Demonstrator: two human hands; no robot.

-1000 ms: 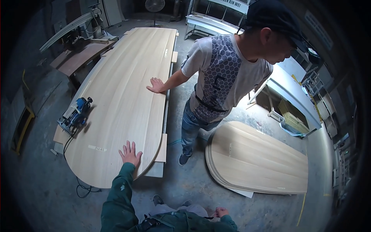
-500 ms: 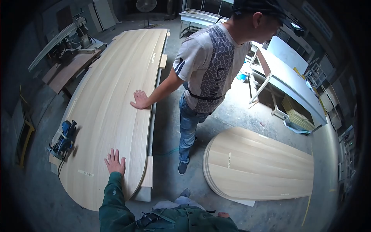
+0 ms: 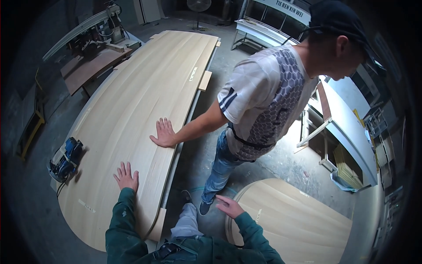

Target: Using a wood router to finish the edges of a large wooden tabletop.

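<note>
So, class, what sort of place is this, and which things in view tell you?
Most likely a woodworking shop: a long wooden panel lies raised off the floor, a blue power tool sits at its edge, and a stack of similar panels lies nearby.

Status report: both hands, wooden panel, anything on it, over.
Left hand palm-down on wooden panel. Right hand open, near stacked panels. On panel: power tool at left edge, co-worker's hand toward right edge.

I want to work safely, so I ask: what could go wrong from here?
The blue power tool sits by the left edge of the wooden panel; a bump might knock it off. The co-worker has a hand on the panel but looks away, so might miss it shifting.
</note>
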